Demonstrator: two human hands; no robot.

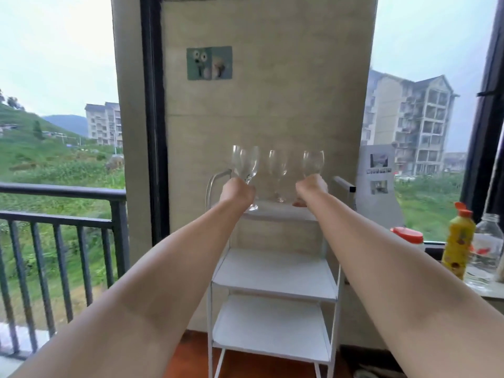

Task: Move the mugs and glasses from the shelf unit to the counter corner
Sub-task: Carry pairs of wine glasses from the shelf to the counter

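A white shelf unit (275, 279) stands against the beige wall. Clear stemmed wine glasses stand on its top shelf. My left hand (236, 191) is closed around the stem of the left wine glass (248, 162), whose foot shows just below my fist; a second glass (235, 158) overlaps right behind it. My right hand (311, 190) grips the stem of the right wine glass (313, 162). A middle wine glass (277, 170) stands untouched between my hands. No mugs are visible. The two lower shelves hold nothing.
On a ledge at the right stand a yellow bottle with an orange cap (458, 241), a clear glass jar (488, 252) and a red-lidded container (407, 234). A grey card (379, 175) leans by the window. A dark balcony railing (60, 214) runs along the left.
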